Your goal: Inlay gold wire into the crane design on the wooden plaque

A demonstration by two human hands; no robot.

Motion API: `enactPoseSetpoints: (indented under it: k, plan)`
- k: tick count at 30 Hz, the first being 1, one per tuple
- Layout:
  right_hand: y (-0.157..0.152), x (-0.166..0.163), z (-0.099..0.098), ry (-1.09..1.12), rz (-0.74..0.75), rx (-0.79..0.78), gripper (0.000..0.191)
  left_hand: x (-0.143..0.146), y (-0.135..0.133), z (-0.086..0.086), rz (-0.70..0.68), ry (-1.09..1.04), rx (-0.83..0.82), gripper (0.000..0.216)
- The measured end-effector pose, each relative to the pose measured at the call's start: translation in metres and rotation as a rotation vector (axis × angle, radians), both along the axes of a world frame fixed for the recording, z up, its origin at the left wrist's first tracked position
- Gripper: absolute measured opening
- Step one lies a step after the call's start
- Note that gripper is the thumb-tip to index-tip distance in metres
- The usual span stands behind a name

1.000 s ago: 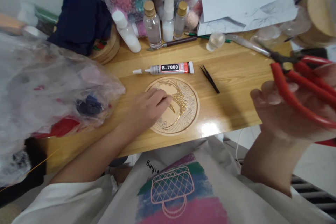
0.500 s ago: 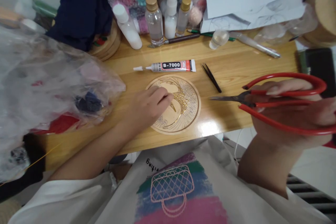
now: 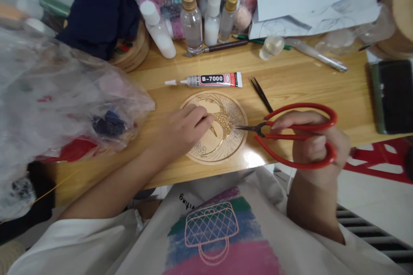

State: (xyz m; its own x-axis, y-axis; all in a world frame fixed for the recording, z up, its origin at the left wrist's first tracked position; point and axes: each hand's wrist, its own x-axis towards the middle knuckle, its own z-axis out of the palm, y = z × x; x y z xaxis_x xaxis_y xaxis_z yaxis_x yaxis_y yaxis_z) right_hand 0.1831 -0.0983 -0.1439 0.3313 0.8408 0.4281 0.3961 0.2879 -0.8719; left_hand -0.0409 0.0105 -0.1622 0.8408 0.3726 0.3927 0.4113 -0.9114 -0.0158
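A round wooden plaque lies on the table, with a line pattern of wings and a partly laid gold trim. My left hand rests on its left part with thumb and forefinger pinched together. What those fingers hold, if anything, is hidden. My right hand has its fingers through the red handles of a pair of scissors. The dark blades look closed and point left, their tips over the plaque's right side. Black tweezers lie just beyond the scissors. Behind the plaque is a B-7000 glue tube.
Several bottles stand at the back, near a craft knife and a small clear cup. Plastic bags crowd the left. Paper sheets lie at the back right, a dark phone at the right edge.
My right hand has brought the scissors left, from beside the plaque to over its right side. My left hand stays in place on the plaque.
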Motion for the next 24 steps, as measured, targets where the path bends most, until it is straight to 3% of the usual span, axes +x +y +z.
enactPoseSetpoints:
  k: [12, 24]
  plan:
    - [0.0025, -0.0008, 0.0034, -0.046, 0.202, -0.077, 0.023, 0.0001, 0.0004, -0.0044, 0.005, -0.022, 0.045, 0.017]
    - [0.0013, 0.0025, -0.0030, -0.058, 0.234, -0.136, 0.022, -0.0005, 0.0005, -0.0025, -0.002, -0.004, 0.048, 0.020]
